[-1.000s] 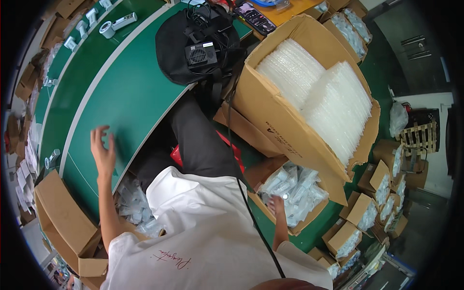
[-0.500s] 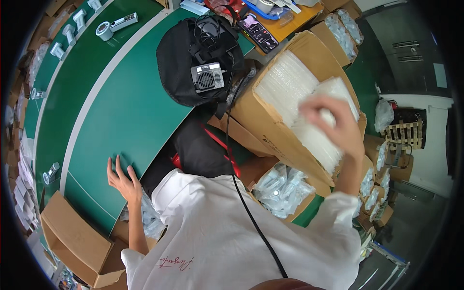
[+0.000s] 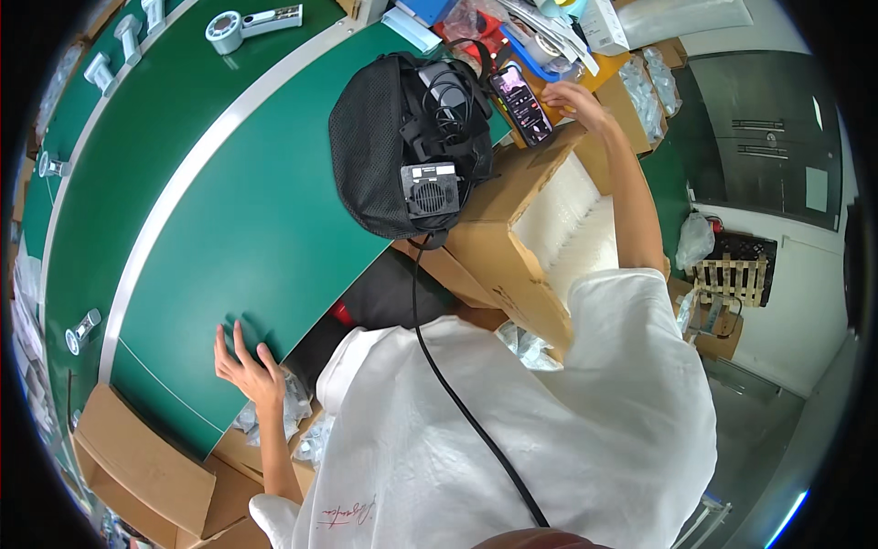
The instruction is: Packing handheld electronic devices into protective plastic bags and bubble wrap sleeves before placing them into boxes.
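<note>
My left hand (image 3: 249,368) rests at the edge of the green work table (image 3: 247,210), its fingers spread and nothing in them. My right hand (image 3: 574,102) reaches out at the top, just right of a phone (image 3: 522,105) with a lit screen. Its fingers are stretched and slightly bent, with nothing visible in them; whether they touch the phone cannot be made out. Below my right forearm is an open cardboard box (image 3: 498,240) with stacked white bubble-wrap pouches (image 3: 572,220). A black mesh bag (image 3: 370,146) lies left of the phone, a small grey device with a fan grille (image 3: 431,190) on it.
A white handheld device (image 3: 256,26) lies on the green strip past the pale rail, and another (image 3: 83,331) at far left. An open empty carton (image 3: 137,457) stands at lower left. A blue tray (image 3: 540,57) holds clutter. A black cable (image 3: 457,393) crosses my shirt.
My right hand has moved up and away from the pouches in the box to beside the phone. My left hand stays at the table edge. The whole view has shifted.
</note>
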The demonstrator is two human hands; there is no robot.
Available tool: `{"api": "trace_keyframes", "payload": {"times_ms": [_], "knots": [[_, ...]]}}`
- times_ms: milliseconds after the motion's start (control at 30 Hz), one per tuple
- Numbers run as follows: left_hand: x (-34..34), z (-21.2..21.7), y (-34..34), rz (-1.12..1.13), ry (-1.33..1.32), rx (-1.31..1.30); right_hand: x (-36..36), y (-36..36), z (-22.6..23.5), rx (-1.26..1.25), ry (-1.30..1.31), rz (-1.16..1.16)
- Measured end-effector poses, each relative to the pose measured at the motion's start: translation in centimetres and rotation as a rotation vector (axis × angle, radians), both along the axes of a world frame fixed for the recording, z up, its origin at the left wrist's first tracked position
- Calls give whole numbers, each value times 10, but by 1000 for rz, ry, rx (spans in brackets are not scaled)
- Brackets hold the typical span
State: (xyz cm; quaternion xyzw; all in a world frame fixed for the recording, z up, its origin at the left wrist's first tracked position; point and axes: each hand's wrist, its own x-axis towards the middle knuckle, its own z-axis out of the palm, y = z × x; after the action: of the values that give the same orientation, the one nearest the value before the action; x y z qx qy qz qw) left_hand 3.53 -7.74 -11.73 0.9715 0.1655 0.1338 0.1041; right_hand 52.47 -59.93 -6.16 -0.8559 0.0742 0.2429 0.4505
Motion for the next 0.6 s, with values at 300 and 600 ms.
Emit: {"api": "trace_keyframes", "payload": {"times_ms": [300,600], "knots": [[9,-7,-2,-1,-17,53,7,-9,-18,-69,-191,334],[3,-12,3,17,-19,93,-11,18,-18,-182,-307,245]]}}
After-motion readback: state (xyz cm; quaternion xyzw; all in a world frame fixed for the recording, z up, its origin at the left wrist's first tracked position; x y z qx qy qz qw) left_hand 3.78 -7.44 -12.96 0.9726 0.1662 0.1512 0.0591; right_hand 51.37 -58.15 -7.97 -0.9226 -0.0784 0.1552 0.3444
